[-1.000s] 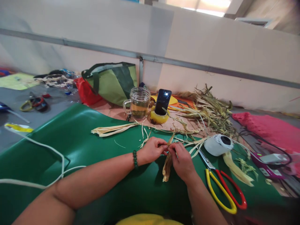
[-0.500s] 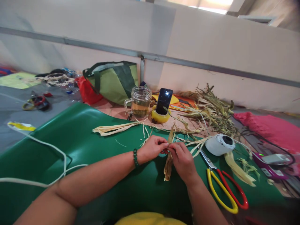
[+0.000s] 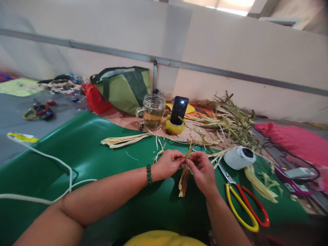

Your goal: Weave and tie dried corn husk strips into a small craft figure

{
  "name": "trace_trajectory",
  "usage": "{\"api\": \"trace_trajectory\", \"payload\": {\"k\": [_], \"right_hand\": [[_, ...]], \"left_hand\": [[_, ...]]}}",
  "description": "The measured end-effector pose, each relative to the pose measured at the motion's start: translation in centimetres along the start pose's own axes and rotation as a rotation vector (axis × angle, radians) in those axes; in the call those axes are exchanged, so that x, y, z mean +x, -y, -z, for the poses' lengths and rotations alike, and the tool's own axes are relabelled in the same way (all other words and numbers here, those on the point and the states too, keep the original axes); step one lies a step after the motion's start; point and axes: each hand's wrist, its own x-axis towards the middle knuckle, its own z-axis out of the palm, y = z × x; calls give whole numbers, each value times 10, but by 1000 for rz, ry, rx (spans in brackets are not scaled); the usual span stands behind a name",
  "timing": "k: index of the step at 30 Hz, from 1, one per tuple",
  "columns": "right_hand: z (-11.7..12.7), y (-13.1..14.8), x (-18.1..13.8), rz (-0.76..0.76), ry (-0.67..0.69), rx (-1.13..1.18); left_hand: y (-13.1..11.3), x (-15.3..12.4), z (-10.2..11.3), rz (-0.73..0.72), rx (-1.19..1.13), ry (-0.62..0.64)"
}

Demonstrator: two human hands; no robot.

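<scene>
A dried brown corn husk (image 3: 185, 181) hangs lengthwise between my hands, over a green mat (image 3: 123, 215). My left hand (image 3: 167, 164), with a green bead bracelet (image 3: 149, 173) at its wrist, pinches the husk at its middle. From the other side my right hand (image 3: 202, 171) grips the same spot, thumb and index finger against the husk. The fingertips of both hands almost meet there and partly hide the husk. Scissors (image 3: 232, 184) with one yellow and one red handle lie right of my right hand, near a spool of white thread (image 3: 239, 158).
A bundle of pale husk strips (image 3: 125, 140) lies at the mat's far side. Behind it stand a glass mug (image 3: 153, 112) of liquid and a phone (image 3: 179, 111) in a yellow holder (image 3: 175, 127). Dried stalks (image 3: 235, 123) are heaped back right. A white cable (image 3: 61, 160) crosses the left.
My right hand has shifted slightly right and its fingers have loosened and lifted a little at the husk. My left hand keeps its pinch, and the husk hangs in nearly the same place.
</scene>
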Motion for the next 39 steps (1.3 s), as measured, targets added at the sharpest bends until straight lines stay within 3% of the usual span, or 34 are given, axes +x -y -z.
{"api": "trace_trajectory", "payload": {"k": [4, 7, 11, 15, 21, 24, 28, 33, 39], "right_hand": [[1, 1, 1, -100, 23, 144], [1, 1, 0, -95, 12, 101], [3, -1, -2, 119, -36, -44], [5, -3, 0, 385, -55, -200], [2, -2, 1, 487, -27, -342], [2, -1, 2, 458, 12, -353], [5, -2, 3, 391, 64, -315], [7, -1, 2, 182, 121, -201], [4, -2, 2, -74, 46, 25]], "left_hand": [[0, -1, -1, -35, 63, -13], [-3, 0, 1, 39, -34, 18], [-5, 2, 5, 141, -220, 27], [-5, 3, 7, 178, -262, 40], [-5, 1, 5, 151, -155, 52], [-5, 0, 3, 97, -28, 49], [-2, -2, 4, -108, 265, 42], [-1, -3, 7, -256, 587, 65], [-5, -5, 6, -273, 621, 17]]}}
